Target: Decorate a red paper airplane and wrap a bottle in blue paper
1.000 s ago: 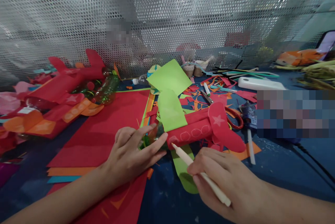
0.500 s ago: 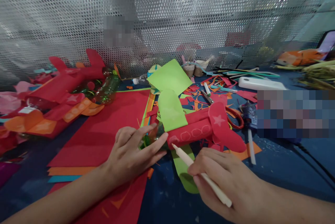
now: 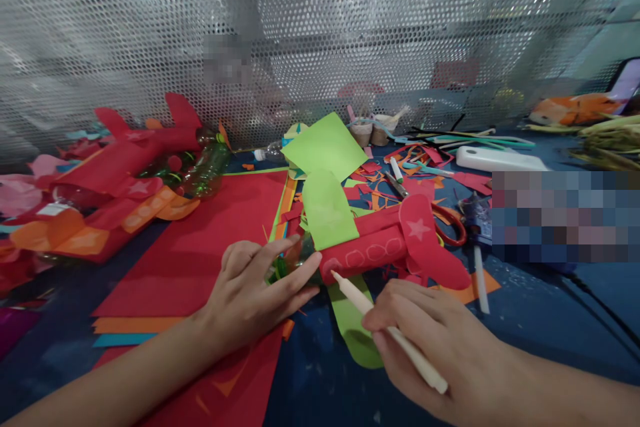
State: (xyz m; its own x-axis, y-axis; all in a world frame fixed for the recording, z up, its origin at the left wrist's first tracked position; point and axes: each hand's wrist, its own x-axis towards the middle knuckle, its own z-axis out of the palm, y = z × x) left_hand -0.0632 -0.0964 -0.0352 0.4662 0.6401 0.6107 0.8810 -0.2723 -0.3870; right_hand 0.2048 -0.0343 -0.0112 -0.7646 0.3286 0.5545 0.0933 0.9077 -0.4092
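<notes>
A bottle plane [image 3: 373, 250] wrapped in red paper, with light green wings and a red tail bearing a pale star, lies on the blue table [image 3: 540, 320]. My left hand [image 3: 253, 297] rests on its green bottle nose with fingers stretched out, steadying it. My right hand [image 3: 430, 340] is closed around a cream-white pen [image 3: 385, 330], whose tip touches the red body near the drawn ovals.
Large red paper sheets [image 3: 210, 240] lie to the left over orange and teal ones. Finished red and orange bottle planes [image 3: 125, 174] sit at the far left. Red-handled scissors [image 3: 447, 224], paper scraps, a loose green sheet [image 3: 325, 144] and a white case [image 3: 495, 160] lie beyond. Perforated metal backs the table.
The pen tip has shifted very slightly right along the red body. Everything else holds its place.
</notes>
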